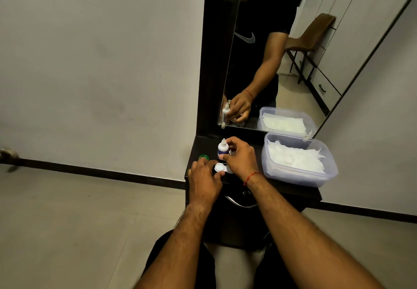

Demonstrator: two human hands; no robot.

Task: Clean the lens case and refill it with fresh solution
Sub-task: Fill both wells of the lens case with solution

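Near desk (291, 192) left edge: steadying lens case (220, 167), gripping bottle (222, 150).
Left hand (204, 181) pinning case for refilling; right hand (240, 159) clasping upright, uncapped bottle.

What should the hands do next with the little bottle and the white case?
Probably lift the solution bottle and tip its nozzle over the lens case. The right hand is already around the upright bottle, the left hand steadies the case, one white well looks open, and a green cap lies apart on the dark table. I can't tell if the well is dry.
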